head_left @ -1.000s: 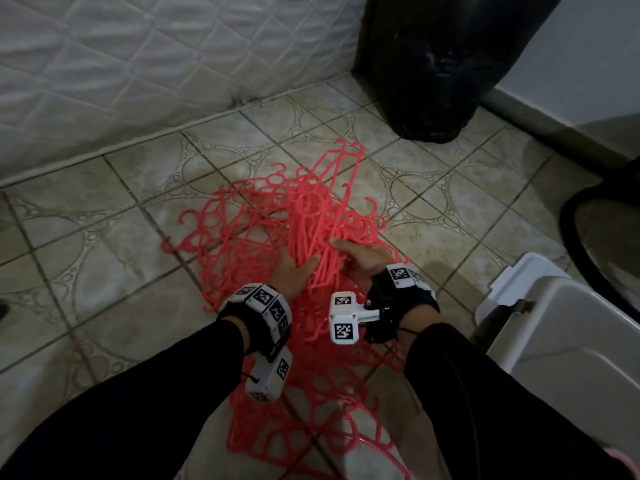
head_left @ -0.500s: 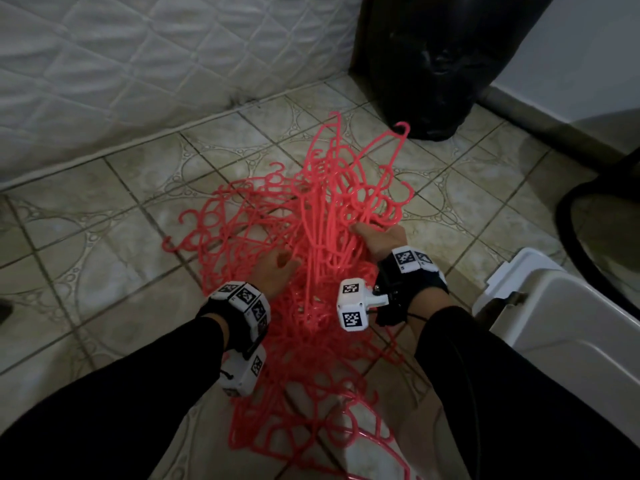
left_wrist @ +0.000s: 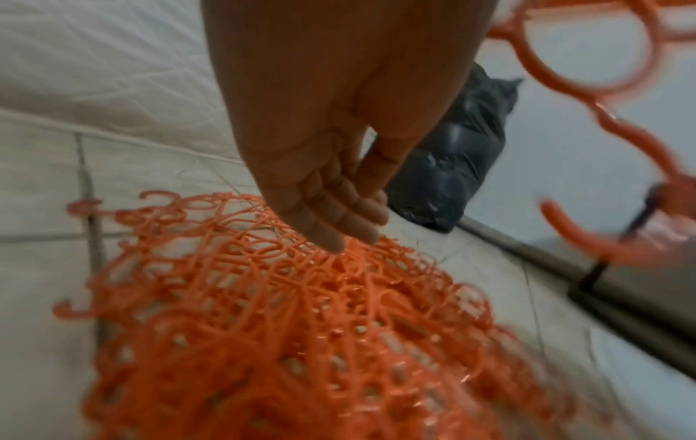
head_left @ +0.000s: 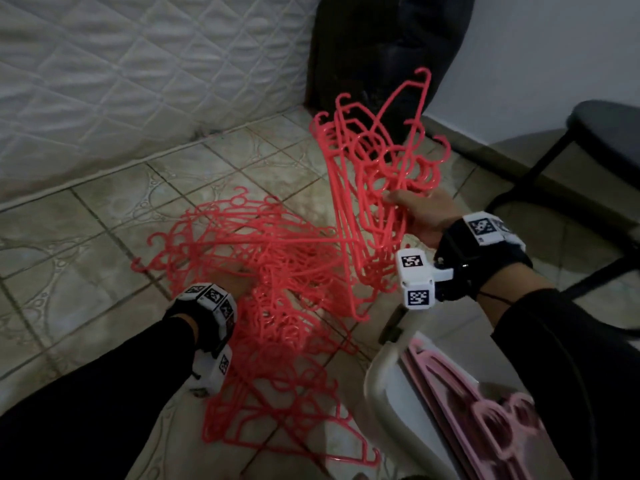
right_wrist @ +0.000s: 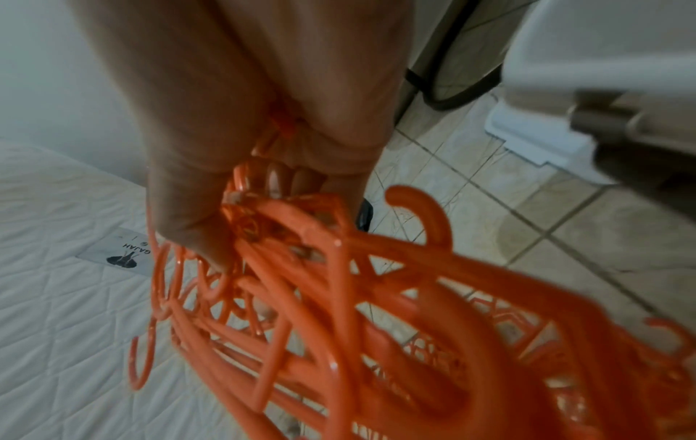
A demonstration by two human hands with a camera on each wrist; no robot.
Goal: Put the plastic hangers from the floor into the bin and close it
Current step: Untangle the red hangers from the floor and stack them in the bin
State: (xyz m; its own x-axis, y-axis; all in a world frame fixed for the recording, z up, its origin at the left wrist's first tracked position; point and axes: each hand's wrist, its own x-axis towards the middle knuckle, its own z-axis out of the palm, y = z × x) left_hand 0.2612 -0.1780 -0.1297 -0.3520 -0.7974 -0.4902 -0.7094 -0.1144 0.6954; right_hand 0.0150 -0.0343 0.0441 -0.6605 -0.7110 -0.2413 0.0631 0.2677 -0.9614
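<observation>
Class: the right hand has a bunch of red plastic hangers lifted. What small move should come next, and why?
Probably swing the right hand over the open white plastic bin and let go: it grips the bunch of red plastic hangers clear of the floor pile, and the bin already holds pink hangers.

Red hangers [head_left: 372, 188] in right hand [head_left: 424, 216]

Bare tile floor [head_left: 104, 216] lies open to the left of the hanger pile [head_left: 256, 271]. The mattress [head_left: 121, 71] walls off the far left, and a black bag [head_left: 381, 46] blocks the far corner. On the right stands a black stool [head_left: 588, 140]. The bin [head_left: 391, 375] (pink hangers already inside) gapes open near the right arm.
</observation>
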